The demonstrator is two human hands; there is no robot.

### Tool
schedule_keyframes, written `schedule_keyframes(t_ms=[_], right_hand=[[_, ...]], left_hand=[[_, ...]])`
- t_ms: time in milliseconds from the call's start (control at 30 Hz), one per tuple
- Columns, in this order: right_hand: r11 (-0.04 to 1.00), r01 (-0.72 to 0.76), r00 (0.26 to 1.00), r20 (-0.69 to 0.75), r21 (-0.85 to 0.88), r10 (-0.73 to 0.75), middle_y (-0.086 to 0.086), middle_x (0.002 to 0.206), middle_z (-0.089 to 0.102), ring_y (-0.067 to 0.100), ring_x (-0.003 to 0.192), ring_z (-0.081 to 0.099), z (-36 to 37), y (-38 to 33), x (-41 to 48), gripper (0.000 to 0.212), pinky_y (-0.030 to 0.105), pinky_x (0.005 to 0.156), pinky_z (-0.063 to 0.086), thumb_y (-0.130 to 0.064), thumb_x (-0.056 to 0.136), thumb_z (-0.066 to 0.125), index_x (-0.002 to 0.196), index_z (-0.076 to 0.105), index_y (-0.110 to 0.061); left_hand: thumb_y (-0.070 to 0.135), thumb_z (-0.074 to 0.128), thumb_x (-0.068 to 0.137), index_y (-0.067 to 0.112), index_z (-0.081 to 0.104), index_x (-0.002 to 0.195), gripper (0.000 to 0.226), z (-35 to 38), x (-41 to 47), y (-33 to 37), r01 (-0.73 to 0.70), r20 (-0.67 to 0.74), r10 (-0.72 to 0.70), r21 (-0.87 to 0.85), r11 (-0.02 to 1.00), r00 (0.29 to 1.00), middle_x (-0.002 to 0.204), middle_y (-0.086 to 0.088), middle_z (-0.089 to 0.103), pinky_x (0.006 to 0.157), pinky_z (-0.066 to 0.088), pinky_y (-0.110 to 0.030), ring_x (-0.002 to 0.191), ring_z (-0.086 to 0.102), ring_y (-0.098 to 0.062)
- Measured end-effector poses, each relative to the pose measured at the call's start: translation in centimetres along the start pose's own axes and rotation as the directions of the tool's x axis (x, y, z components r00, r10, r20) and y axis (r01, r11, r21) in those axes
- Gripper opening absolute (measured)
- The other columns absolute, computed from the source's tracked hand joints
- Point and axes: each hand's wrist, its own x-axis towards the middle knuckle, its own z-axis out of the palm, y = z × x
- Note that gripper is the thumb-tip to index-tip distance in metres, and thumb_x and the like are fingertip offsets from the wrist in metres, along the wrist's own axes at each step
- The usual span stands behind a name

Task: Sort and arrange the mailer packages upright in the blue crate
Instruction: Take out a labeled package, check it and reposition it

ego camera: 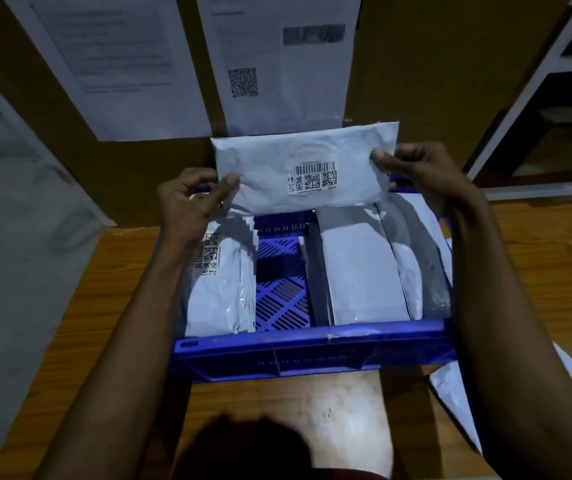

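Observation:
A blue crate [312, 348] stands on a wooden table in front of me. Above its far end I hold a white mailer [277, 168] with a barcode label facing me. My left hand [191, 199] pinches its left edge and my right hand [423, 171] pinches its right edge. Inside the crate, white mailers with a barcode label [218, 285] stand along the left wall. Several white and grey mailers [364, 265] stand along the right side. A strip of the slotted crate floor [281, 292] shows between the two groups.
Another white mailer [457, 393] lies on the wooden table [104, 289] at the crate's right front corner. Brown cardboard with printed paper sheets [277, 64] rises right behind the crate. White shelving [537, 98] stands at the right.

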Motion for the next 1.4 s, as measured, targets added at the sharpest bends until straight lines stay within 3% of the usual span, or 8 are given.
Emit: schedule_keyframes(t_ms=[100,233,467,733,867,1033,1167,1400], right_hand=[[0.999,-0.039,0.999,0.027,0.0,0.039,0.0,0.097,0.08,0.016,0.09,0.076,0.2,0.0,0.2,0.018,0.041,0.086,0.06,-0.032,0.097,0.07,0.096,0.078,-0.016],[0.995,-0.097,0.993,0.076,0.009,0.096,-0.003,0.11,0.079,0.015,0.097,0.076,0.4,-0.2,0.4,0.026,0.032,0.076,0.058,-0.035,0.104,0.058,0.114,0.074,-0.017],[0.986,-0.068,0.998,0.029,0.155,0.064,0.007,0.098,0.076,0.021,0.076,0.071,1.0,-0.8,-0.1,0.024,0.024,0.044,0.052,-0.034,0.1,0.066,0.107,0.068,-0.011],[0.836,-0.093,0.99,-0.042,0.541,0.137,0.012,0.114,0.075,0.014,0.073,0.059,2.5,-1.2,0.4,0.055,0.021,0.064,0.06,-0.002,0.091,0.073,0.141,0.051,-0.01],[0.784,-0.098,0.986,-0.046,0.612,0.159,0.014,0.115,0.069,0.006,0.064,0.068,5.0,-1.8,0.6,0.055,0.018,0.062,0.058,0.004,0.093,0.068,0.144,0.048,-0.004],[0.775,-0.117,0.991,0.017,0.621,0.136,0.021,0.135,0.064,0.022,0.093,0.073,7.4,-2.3,1.1,0.053,0.024,0.069,0.061,0.009,0.084,0.073,0.132,0.058,-0.008],[0.851,-0.099,0.994,0.019,0.516,0.104,0.012,0.11,0.076,0.021,0.087,0.075,9.8,-3.7,1.7,0.041,0.023,0.07,0.061,0.012,0.087,0.07,0.126,0.064,-0.002],[0.928,-0.089,0.995,0.063,0.361,0.071,0.016,0.101,0.075,0.022,0.079,0.075,15.8,-3.9,4.1,0.041,0.026,0.069,0.061,0.013,0.085,0.072,0.124,0.064,0.008]], left_hand=[[0.016,0.079,0.088,0.013,0.075,0.089,0.005,0.3,-0.4,0.4,0.048,0.074,-0.046,-0.025,0.999,0.996,0.068,0.003,0.071,0.049,0.049,-0.025,0.053,0.059,-0.013],[0.015,0.073,0.092,0.004,0.064,0.115,0.027,0.6,-0.8,0.8,0.235,0.205,-0.208,-0.118,0.965,0.956,0.085,-0.007,0.078,0.047,0.051,-0.027,0.056,0.066,-0.022],[0.014,0.074,0.089,-0.007,0.068,0.104,0.027,0.7,-1.0,0.9,0.334,0.306,-0.302,-0.057,0.941,0.903,0.063,-0.011,0.067,0.038,0.038,-0.024,0.037,0.048,-0.021],[0.014,0.078,0.083,-0.006,0.064,0.106,0.034,-0.1,-2.9,2.6,0.489,0.377,-0.442,-0.034,0.872,0.814,0.079,-0.021,0.066,0.045,0.054,-0.029,0.053,0.064,-0.025],[0.021,0.074,0.09,-0.009,0.067,0.096,0.031,-0.5,-5.2,2.9,0.547,0.267,-0.523,-0.019,0.837,0.809,0.07,-0.026,0.066,0.047,0.057,-0.029,0.051,0.063,-0.026],[0.019,0.073,0.091,-0.005,0.073,0.088,0.024,-2.2,-7.6,3.6,0.548,0.164,-0.539,-0.007,0.837,0.826,0.073,-0.025,0.063,0.045,0.051,-0.025,0.054,0.057,-0.026],[0.017,0.076,0.089,0.016,0.073,0.091,0.003,-3.8,-9.8,5.3,0.453,-0.027,-0.455,0.165,0.876,0.89,0.064,-0.016,0.066,0.046,0.055,-0.026,0.053,0.06,-0.02],[0.032,0.086,0.08,0.024,0.065,0.096,0.028,-6.1,-12.7,5.0,0.379,-0.315,-0.255,0.439,0.815,0.914,0.063,-0.001,0.07,0.059,0.055,-0.034,0.058,0.07,-0.018]])
